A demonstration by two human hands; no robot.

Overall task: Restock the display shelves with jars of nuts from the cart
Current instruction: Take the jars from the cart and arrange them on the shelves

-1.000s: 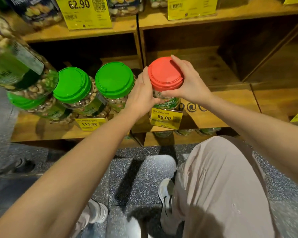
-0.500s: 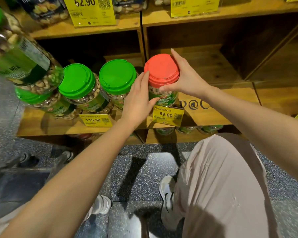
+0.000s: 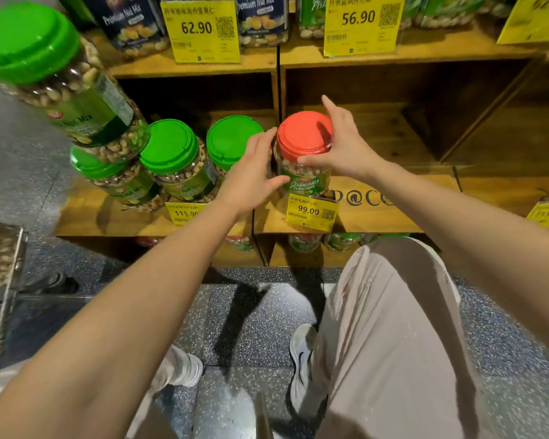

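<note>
On the front edge of a brown wooden shelf [image 3: 425, 191], just right of the upright divider, stands a clear plastic jar of pistachios with a round red lid [image 3: 303, 172]. It is upright, directly behind a yellow price tag reading 99.00 [image 3: 311, 212].

The right hand [image 3: 346, 147] grips the jar at the top: its thumb is curled onto the shoulder just below the lid's front rim, the other fingers wrap the lid's far side, and the index finger sticks up straight. The left hand [image 3: 251, 175] rests against the jar's left side, its fingers nearly straight and together, tips touching the lid's edge, thumb spread onto the green label.

Just left of the divider, clear jars of nut mix with green lids [image 3: 171, 147] stand in a row, with one more tilted on top at the far left. Below, a beige trouser leg [image 3: 393, 327] stands on speckled grey floor [image 3: 257, 327].
</note>
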